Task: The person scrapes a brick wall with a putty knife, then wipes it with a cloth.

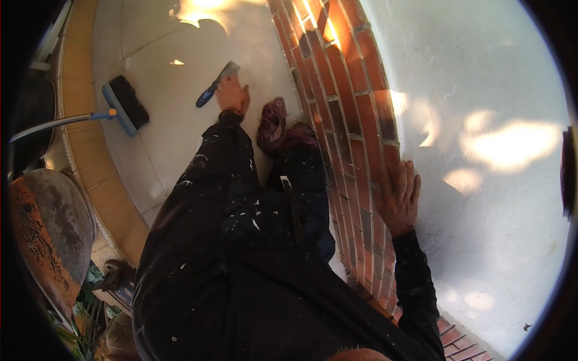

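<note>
My left hand reaches down to the pale tiled floor, its fingers closed at the neck of a putty knife. The knife's blue and black handle sticks out to the left, and its metal blade points up and to the right. My right hand lies flat, fingers stretched, where the red brick strip meets the white wall. Both sleeves are black. Close to my left hand, a foot with a crumpled reddish-purple covering rests beside the bricks.
A push broom with a blue head and dark bristles lies on the left of the floor, by a tan tile border. A worn orange and grey metal object stands at the left edge, with plants below it.
</note>
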Demonstrator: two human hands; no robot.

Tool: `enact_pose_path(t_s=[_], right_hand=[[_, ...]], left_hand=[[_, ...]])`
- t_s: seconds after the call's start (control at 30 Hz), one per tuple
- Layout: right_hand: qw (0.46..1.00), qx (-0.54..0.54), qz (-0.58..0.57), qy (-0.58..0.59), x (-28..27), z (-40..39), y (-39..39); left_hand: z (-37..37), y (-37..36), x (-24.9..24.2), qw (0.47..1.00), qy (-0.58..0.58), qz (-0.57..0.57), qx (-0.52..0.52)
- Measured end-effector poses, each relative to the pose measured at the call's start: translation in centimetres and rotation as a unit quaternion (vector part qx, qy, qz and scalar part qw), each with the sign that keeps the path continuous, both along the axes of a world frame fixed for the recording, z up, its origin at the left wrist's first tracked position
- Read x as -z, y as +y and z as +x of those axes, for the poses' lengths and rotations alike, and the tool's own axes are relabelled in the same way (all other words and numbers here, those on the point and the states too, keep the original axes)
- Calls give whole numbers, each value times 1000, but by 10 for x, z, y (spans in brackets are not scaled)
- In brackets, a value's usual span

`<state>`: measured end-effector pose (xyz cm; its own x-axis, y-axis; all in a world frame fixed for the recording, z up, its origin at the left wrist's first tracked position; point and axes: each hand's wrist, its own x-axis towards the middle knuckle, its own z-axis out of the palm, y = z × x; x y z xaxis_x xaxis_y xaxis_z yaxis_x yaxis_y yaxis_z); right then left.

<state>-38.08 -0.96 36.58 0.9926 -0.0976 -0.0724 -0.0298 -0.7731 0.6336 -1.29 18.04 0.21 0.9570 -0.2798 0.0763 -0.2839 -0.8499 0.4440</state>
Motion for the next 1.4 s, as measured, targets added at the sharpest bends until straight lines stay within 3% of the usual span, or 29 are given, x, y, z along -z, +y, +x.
enact_pose_path(t_s=[0.1, 0.17, 0.23, 0.3, 0.33, 0.37, 0.4, 0.53, 0.6, 0.63, 0.7, 0.83, 0.9, 0.93, 1.0, 1.2, 1.23, 1.3, 1.4], right_hand=[[1000, -2, -2, -5, 1, 1, 1], [1000, -5, -4, -4, 0, 0, 2], [1000, -1, -7, -3, 0, 2, 2], [1000, -1, -17, -2, 1, 3, 1], [1000, 1, -20, 0, 1, 1, 2], [1000, 1, -17, 3, 1, 0, 2], [1000, -2, -24, 0, 1, 2, 2], [999, -10, -48, 1, 1, 4, 2], [999, -8, -54, 5, 1, 3, 2], [998, -5, -61, 4, 2, 3, 2], [998, -4, -61, 6, 1, 3, 2], [997, -6, -74, 6, 2, 3, 2], [997, -9, -72, 0, 4, 4, 1], [997, -11, -72, -5, 3, 3, 2], [998, -8, -67, -7, 3, 3, 2], [998, -7, -67, -2, 1, 7, 4], [998, -1, -67, 3, 0, 7, 6], [998, 3, -62, 5, 0, 7, 7], [998, 5, -61, 4, -1, 4, 6]], left_hand=[[-53, -42, -4, 981, 165, -71, 74], [-84, -66, 37, 980, 179, -39, 81], [-95, -80, 49, 978, 191, -11, 86], [-102, -84, 35, 932, 296, -185, 94], [-108, -87, 25, 931, 301, -184, 93], [-113, -93, 8, 839, 426, -335, 58], [-115, -101, 1, 708, 526, -470, 21], [-139, -124, -8, 734, 457, -500, 48], [-152, -133, -15, 681, 431, -592, -8], [-157, -140, -19, 680, 433, -591, -8], [-165, -147, -31, 507, 512, -683, -119], [-164, -154, -34, 519, 538, -649, -141], [-166, -157, -48, 630, 493, -580, -156], [-171, -157, -51, 631, 493, -578, -157], [-181, -158, -51, 780, 322, -522, -126], [-190, -155, -38, 827, 182, -528, -63], [-186, -155, -38, 827, 182, -528, -65], [-165, -147, -75, 810, 339, -463, -119], [-181, -156, -70, 808, 296, -490, -135]])
